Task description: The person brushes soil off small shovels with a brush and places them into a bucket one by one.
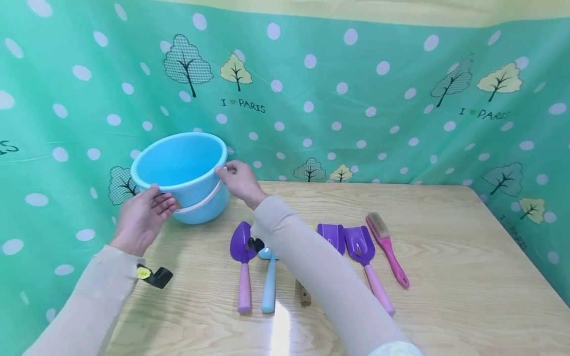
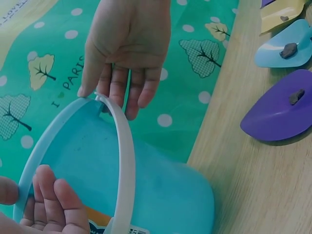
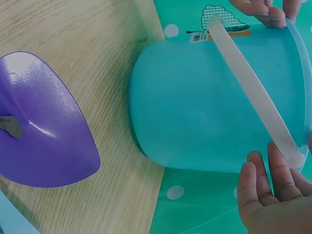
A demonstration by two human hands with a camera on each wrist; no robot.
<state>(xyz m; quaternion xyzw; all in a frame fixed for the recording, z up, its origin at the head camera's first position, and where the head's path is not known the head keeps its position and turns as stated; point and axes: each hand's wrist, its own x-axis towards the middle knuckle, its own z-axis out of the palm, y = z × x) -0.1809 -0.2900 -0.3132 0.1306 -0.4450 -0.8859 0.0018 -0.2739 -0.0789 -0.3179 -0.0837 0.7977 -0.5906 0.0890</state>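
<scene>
I see one blue bucket (image 1: 184, 170) at the far left corner of the counter (image 1: 445, 277), tipped so its mouth faces me and slightly up, its base against the counter edge by the green dotted curtain (image 1: 356, 99). One white handle (image 1: 200, 203) hangs across its front wall.

My left hand (image 1: 144, 215) grips the rim at about 8 o'clock, fingers curled over the lip; from the left wrist view the fingertips (image 2: 51, 195) lie inside the wall and the thumb outside. My right hand (image 1: 238, 179) holds the rim at about 3 o'clock, where the handle pivots, with fingers bent round the edge. Both hands are clamped on the bucket, one on each side.

From the bucket toward 5 o'clock lies a row of tools on the counter. I count two purple scoops with pink handles: one rounded scoop (image 1: 242, 257) just beside my right sleeve (image 1: 320, 277), one squarer scoop (image 1: 365, 257) further right. Between them sits one light blue spoon-shaped tool (image 1: 268, 282), one purple blade (image 1: 331, 236) partly hidden by the sleeve, and one wooden handle end (image 1: 305, 295) poking out beneath the sleeve. At the far right of the row lies one pink brush (image 1: 386, 244). A yellowish blade (image 2: 285, 14) shows only in the left wrist view.
</scene>
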